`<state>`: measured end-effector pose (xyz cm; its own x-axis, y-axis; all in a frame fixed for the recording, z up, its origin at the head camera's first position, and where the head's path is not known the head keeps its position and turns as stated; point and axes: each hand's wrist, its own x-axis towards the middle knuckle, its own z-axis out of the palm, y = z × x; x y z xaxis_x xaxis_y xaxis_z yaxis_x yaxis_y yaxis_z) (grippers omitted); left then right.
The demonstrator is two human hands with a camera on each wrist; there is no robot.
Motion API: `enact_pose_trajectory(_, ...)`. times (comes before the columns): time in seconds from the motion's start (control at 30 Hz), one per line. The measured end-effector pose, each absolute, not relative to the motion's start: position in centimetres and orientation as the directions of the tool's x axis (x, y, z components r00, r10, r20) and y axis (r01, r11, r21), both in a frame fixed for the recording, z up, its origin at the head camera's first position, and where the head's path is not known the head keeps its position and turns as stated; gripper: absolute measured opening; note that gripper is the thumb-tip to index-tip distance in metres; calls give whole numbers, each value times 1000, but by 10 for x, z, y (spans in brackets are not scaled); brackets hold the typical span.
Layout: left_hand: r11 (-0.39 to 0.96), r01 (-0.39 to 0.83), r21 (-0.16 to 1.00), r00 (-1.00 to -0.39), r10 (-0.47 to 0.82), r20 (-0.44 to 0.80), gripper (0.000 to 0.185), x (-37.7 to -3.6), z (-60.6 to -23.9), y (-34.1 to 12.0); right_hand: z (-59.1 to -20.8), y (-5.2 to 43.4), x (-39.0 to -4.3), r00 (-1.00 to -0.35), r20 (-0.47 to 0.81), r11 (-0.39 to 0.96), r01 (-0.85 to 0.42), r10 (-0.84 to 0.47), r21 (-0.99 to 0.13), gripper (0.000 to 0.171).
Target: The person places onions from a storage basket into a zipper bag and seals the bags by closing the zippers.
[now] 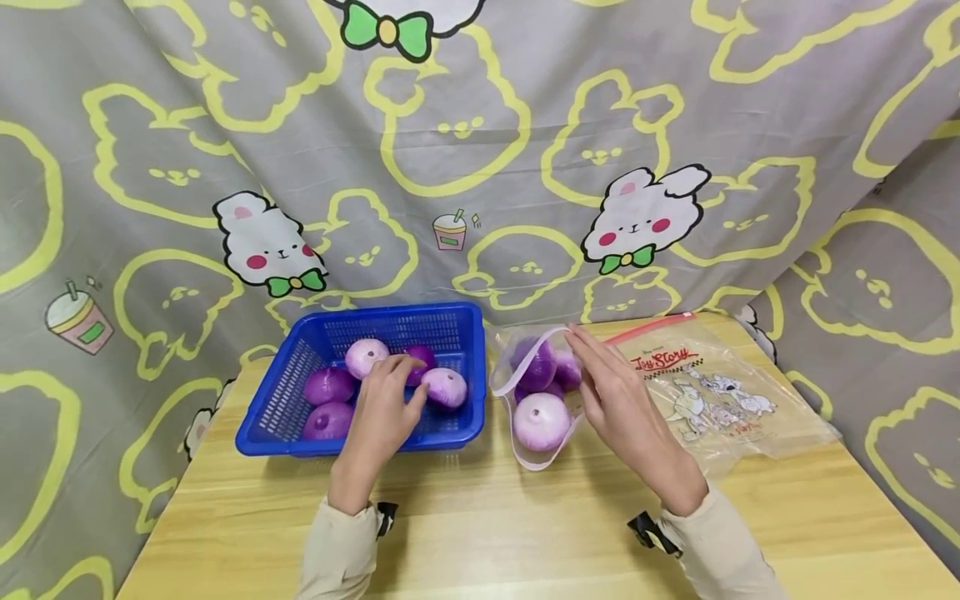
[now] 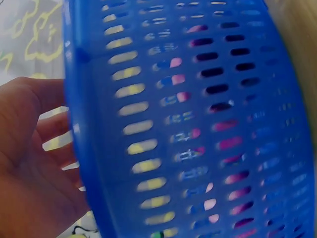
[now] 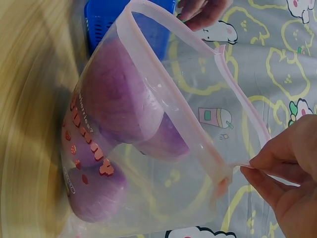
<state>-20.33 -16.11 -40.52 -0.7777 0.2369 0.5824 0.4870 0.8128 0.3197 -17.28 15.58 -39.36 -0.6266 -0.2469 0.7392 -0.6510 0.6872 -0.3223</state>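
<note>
Pale wood table [image 1: 480,533] backed by grey bunny-print cloth [image 1: 525,125].

basket [image 1: 285,417]: blue | onions [image 1: 540,419]: purple and pink | bag [image 1: 712,392]: clear, red strip, cartoon dogs | worktop [image 1: 525,533]: light yellow wood | cloth [image 1: 525,167]: grey, yellow bunny outlines, white bunnies with green bows

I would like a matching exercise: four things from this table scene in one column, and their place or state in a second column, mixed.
Things:
1. blue basket
2. zip bag
3. left hand
4. right hand

Place or state:
A. pinches the bag's rim
B. lies on the table, mouth held open, purple onions inside
C. reaches into the basket, on an onion
D. stands left of the bag, holding onions

Pairs: 1-D, 2-B, 3-C, 4-A
</note>
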Motion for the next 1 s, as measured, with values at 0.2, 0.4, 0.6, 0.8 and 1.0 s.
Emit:
enact_pose_trajectory(0.2, 841, 436, 320, -859, 283, 426, 32, -212, -413, -151, -391, 157, -175, -636, 725, 692, -648, -263, -318, 56)
enact_pose_trajectory(0.4, 865, 414, 282, -899, 340, 277, 43, -224, -416, -145, -392, 160, -174, -647, 716, 692, -644, -263, -327, 55)
enact_pose_trajectory(0.6, 861, 421, 285, -900, 358, 247, 38, -234, -425, -143, -392, 161, -175, -651, 712, 690, -643, -263, -333, 55)
enact_pose_trajectory(0.8, 850, 384, 360, -921, 325, 216, 40, -236, -430, -141, -391, 163, -175, -658, 704, 693, -639, -268, -334, 55)
enact_pose_trajectory(1.0, 780, 479, 403, -868, 351, 352, 45, -235, -432, -144, -390, 164, -173, -671, 692, 699, -629, -266, -341, 55)
